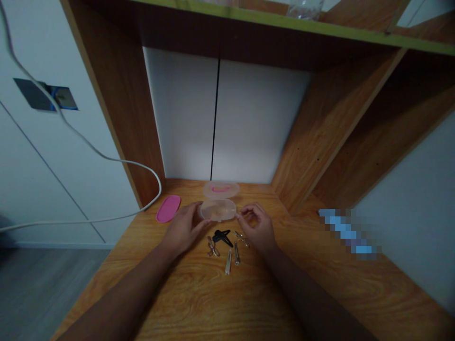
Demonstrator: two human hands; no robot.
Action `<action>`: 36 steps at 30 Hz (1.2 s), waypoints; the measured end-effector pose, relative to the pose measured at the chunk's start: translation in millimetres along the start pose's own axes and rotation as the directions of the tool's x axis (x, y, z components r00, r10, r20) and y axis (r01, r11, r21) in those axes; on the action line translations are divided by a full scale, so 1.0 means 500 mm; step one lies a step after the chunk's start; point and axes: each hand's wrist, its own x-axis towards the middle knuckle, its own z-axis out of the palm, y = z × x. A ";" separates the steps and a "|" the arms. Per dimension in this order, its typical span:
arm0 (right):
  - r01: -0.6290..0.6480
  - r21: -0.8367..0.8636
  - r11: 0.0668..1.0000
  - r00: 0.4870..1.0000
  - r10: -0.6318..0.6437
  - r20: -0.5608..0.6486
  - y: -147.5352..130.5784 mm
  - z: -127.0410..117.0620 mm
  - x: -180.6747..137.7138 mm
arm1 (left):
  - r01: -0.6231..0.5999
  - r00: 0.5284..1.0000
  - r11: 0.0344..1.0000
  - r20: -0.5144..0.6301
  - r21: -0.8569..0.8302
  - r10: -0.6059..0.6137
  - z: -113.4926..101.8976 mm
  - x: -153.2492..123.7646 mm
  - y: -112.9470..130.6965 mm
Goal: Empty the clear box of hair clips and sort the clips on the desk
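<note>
Wooden desk (220, 293) set in a shelf alcove, dimly lit. On it a small clear box (218, 210) sits between the two hands. Left hand (183, 229) touches its left side, fingers loosely curled against the wall. Right hand (258, 227) is just right of the box, fingertips pinched together, whether on something I cannot tell. Hair clips (224, 241) lie just before the box, between the wrists. Behind it rests a clear lid (221, 189); a pink lid (168, 208) lies left.
</note>
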 end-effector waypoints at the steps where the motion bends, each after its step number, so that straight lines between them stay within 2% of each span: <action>1: 0.036 -0.036 0.999 0.997 -0.033 0.076 -0.005 -0.002 -0.001 | 0.018 1.000 0.999 0.002 0.039 -0.018 -0.001 0.000 0.000; 4: 0.145 -0.113 0.983 0.946 -0.104 0.308 -0.022 -0.004 -0.005 | 0.051 0.999 0.992 -0.002 0.117 -0.051 -0.004 0.000 0.003; 7: 0.211 -0.171 0.963 0.885 -0.114 0.452 -0.033 0.002 -0.011 | 0.047 0.999 0.988 -0.003 0.147 -0.047 -0.004 0.000 0.006; 10: 0.248 -0.210 0.946 0.845 -0.105 0.525 -0.036 0.006 -0.016 | 0.048 0.999 0.983 -0.003 0.179 -0.048 0.000 0.000 0.004; 16: 0.304 -0.203 0.931 0.807 -0.139 0.574 -0.034 0.000 -0.010 | 0.056 0.998 0.979 -0.009 0.199 -0.055 0.006 -0.003 -0.005; 20: 0.293 -0.154 0.944 0.820 -0.165 0.548 -0.030 0.002 -0.006 | 0.065 0.997 0.979 -0.042 0.196 -0.057 0.006 -0.002 -0.006; 24: 0.192 -0.105 0.976 0.898 -0.132 0.419 -0.037 0.007 -0.006 | 0.069 0.992 0.981 -0.120 0.181 -0.048 -0.008 -0.001 0.008; 26: 0.119 -0.069 0.991 0.937 -0.089 0.339 -0.044 0.011 -0.010 | 0.018 0.982 0.985 -0.188 0.171 0.015 -0.018 -0.003 0.022; 29: 0.012 0.001 1.000 0.968 -0.011 0.251 -0.053 0.021 -0.018 | -0.133 0.937 0.979 -0.302 0.153 0.175 -0.029 -0.010 0.046; 31: -0.051 0.056 0.997 0.977 0.038 0.208 -0.058 0.031 -0.024 | -0.240 0.925 0.964 -0.276 0.114 0.262 -0.031 -0.015 0.060; 33: -0.105 0.116 0.988 0.982 0.085 0.168 -0.063 0.041 -0.029 | -0.326 0.925 0.944 -0.189 0.046 0.329 -0.027 -0.016 0.070; 36: -0.167 0.199 0.966 0.982 0.145 0.122 -0.071 0.051 -0.033 | -0.361 0.929 0.931 -0.103 -0.049 0.354 -0.015 -0.015 0.078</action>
